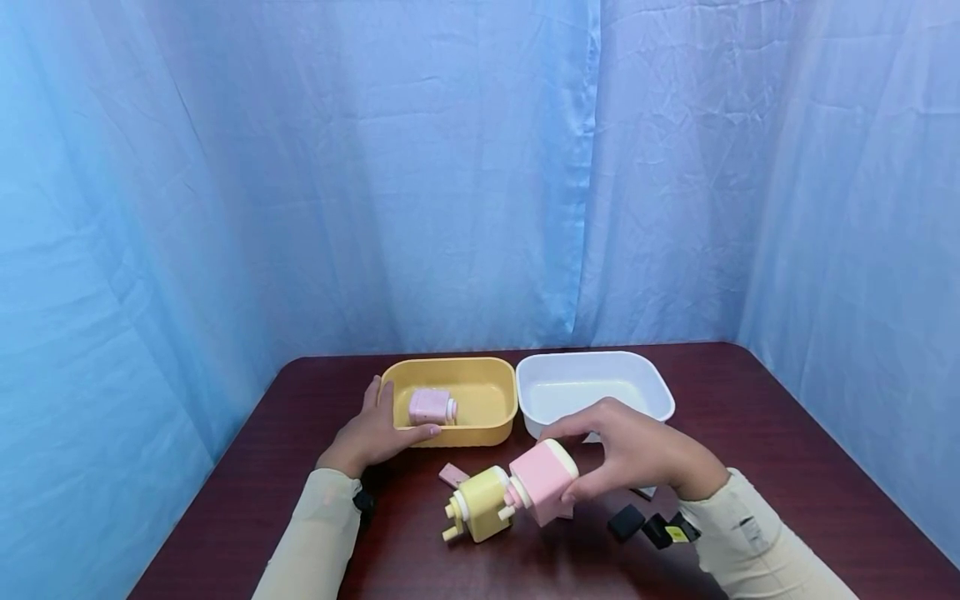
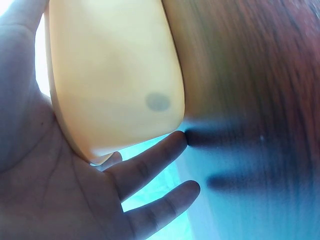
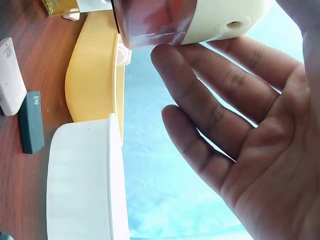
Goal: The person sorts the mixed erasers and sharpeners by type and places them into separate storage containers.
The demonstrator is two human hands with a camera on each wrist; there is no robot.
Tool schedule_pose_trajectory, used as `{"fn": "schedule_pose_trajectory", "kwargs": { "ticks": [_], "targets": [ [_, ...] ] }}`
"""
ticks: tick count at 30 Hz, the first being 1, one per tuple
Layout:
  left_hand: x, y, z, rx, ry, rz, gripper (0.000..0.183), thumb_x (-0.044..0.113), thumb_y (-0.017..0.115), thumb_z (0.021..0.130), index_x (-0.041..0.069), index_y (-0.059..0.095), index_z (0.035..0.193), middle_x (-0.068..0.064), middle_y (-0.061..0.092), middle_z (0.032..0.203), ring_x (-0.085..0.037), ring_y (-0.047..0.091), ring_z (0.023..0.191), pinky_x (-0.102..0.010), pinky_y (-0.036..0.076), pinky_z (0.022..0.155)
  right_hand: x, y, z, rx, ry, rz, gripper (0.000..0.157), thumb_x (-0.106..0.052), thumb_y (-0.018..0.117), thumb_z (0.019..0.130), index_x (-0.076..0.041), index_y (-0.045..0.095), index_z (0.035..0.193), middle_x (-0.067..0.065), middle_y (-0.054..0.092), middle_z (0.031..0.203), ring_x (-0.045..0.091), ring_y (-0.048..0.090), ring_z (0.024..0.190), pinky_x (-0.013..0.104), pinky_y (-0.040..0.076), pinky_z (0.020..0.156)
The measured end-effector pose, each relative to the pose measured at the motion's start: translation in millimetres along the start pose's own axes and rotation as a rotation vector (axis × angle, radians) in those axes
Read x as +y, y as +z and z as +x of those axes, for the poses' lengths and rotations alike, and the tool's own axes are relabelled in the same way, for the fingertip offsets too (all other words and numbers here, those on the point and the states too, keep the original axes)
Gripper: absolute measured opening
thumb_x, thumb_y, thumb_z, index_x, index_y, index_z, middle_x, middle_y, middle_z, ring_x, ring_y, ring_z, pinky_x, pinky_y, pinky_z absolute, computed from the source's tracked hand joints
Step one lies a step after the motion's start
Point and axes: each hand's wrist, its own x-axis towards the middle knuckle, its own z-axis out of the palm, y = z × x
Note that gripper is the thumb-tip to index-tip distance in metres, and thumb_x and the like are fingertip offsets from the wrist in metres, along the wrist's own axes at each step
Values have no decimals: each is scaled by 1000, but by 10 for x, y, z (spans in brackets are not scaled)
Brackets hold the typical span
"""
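Note:
My right hand (image 1: 626, 454) pinches a pink-and-cream hand-crank pencil sharpener (image 1: 542, 482) between thumb and fingers, crank towards the left. It is raised above the table; the right wrist view shows the sharpener's cream end (image 3: 220, 20) with a round hole. Just left of it stands a yellow crank sharpener (image 1: 482, 500), partly overlapped by the pink one. My left hand (image 1: 378, 433) rests against the near left corner of a yellow bin (image 1: 487, 435), thumb along the front rim, fingers fairly straight along the side. A second pink sharpener (image 1: 430, 406) lies inside that bin.
A white bin (image 1: 596, 358) stands right of the yellow one. On the table lie a pink eraser (image 1: 453, 475), a pale eraser (image 3: 11, 77) and a dark eraser (image 3: 32, 122) marked 4B. Blue curtains (image 1: 450, 167) hang behind and beside the table (image 1: 420, 550).

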Motion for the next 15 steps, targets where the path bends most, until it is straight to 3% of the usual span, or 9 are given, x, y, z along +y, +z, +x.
{"fn": "schedule_pose_trajectory", "kwargs": {
  "ticks": [15],
  "targets": [
    [3, 8, 0, -1, -14, -16, 139, 90, 64, 71, 9, 4, 167, -15, -5, 174, -45, 54, 135, -59, 51, 102, 13, -16, 30, 83, 55, -17, 43, -43, 88, 82, -33, 72, 120, -19, 72, 101, 3, 68, 87, 28, 58, 79]
  ]
}}
